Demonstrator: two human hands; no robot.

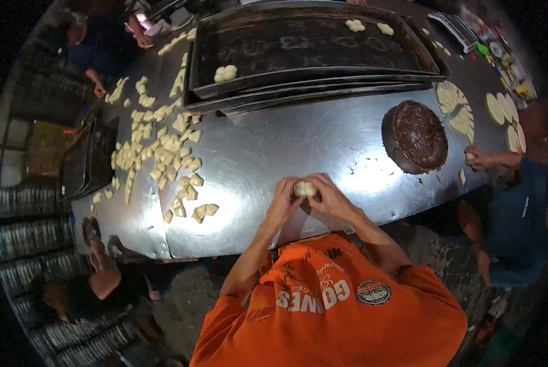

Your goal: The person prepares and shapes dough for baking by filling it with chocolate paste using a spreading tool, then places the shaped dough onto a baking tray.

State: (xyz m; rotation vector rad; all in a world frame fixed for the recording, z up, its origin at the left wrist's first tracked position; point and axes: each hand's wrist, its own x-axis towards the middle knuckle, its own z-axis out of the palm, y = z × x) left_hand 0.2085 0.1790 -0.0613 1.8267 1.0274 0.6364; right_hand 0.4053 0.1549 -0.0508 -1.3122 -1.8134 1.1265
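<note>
Both my hands meet at the front of the metal table (255,147), round a small cluster of pale dough balls (305,189). My left hand (281,199) holds the cluster's left side, and my right hand (329,194) holds its right side, fingers curved against it. Many cut dough pieces (170,147) lie scattered on the table to the left. Beyond my hands, a stack of dark trays (310,46) carries a similar dough cluster (225,74) at its near left corner and two more (355,25) at the far right.
A round pan of dark brown filling (416,136) stands to the right, beside sliced dough (455,110) and flat dough ovals (502,108). A co-worker's hand (483,158) reaches in there. Other people stand at the left. Dark trays (89,158) stand at the left edge.
</note>
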